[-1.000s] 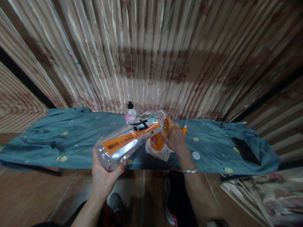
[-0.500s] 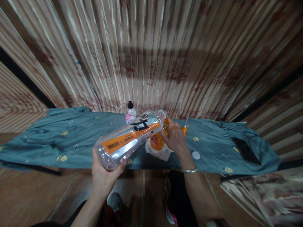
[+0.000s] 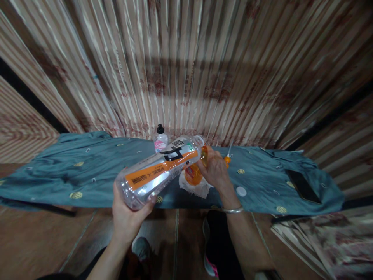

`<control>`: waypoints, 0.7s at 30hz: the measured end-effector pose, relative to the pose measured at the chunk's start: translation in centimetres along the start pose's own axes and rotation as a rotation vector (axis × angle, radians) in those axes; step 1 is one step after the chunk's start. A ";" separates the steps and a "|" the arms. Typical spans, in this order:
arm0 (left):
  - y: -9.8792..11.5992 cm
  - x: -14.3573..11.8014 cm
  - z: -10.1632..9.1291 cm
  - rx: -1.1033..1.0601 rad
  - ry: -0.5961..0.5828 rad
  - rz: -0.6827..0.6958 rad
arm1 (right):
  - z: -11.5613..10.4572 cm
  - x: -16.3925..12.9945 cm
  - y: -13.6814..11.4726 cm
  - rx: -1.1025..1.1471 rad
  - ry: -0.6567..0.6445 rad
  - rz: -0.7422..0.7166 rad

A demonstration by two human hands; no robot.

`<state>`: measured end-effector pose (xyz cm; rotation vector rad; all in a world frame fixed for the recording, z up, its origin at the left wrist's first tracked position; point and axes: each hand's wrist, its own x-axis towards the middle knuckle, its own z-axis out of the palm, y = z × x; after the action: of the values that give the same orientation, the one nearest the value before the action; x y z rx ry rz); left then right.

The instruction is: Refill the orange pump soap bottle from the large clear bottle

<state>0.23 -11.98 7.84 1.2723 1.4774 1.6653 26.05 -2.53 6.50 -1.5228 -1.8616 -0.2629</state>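
Observation:
My left hand (image 3: pixel 128 213) grips the base of a large clear plastic bottle (image 3: pixel 159 170) with an orange and black label, tilted so its open neck points at a small orange bottle (image 3: pixel 194 173). My right hand (image 3: pixel 216 170) holds that small orange bottle over a white crumpled cloth (image 3: pixel 196 188) on the blue-green cloth-covered table (image 3: pixel 87 171). The mouth of the big bottle sits right at the top of the small one. A white cap (image 3: pixel 241 191) lies on the cloth just right of my right wrist.
A small clear bottle with a black cap and pink label (image 3: pixel 160 140) stands at the table's back. An orange-tipped nozzle (image 3: pixel 227 157) lies behind my right hand. A dark phone (image 3: pixel 302 186) rests at the right end. A striped curtain (image 3: pixel 186 70) hangs behind.

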 end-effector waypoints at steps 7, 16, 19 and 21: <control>-0.9 0.3 -0.1 0.001 0.019 0.054 | 0.1 0.0 -0.1 0.000 0.044 -0.010; -0.5 0.1 -0.2 0.032 -0.010 0.031 | 0.1 -0.1 0.1 -0.019 0.003 0.014; -0.3 0.0 -0.1 0.037 0.002 0.032 | 0.2 -0.1 0.1 -0.019 0.007 0.010; -0.3 0.0 -0.1 0.041 0.003 0.038 | 0.2 -0.1 0.0 -0.020 0.025 0.007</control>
<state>0.11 -11.97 7.58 1.3285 1.5051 1.6696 26.04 -2.48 6.33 -1.5328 -1.8387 -0.2972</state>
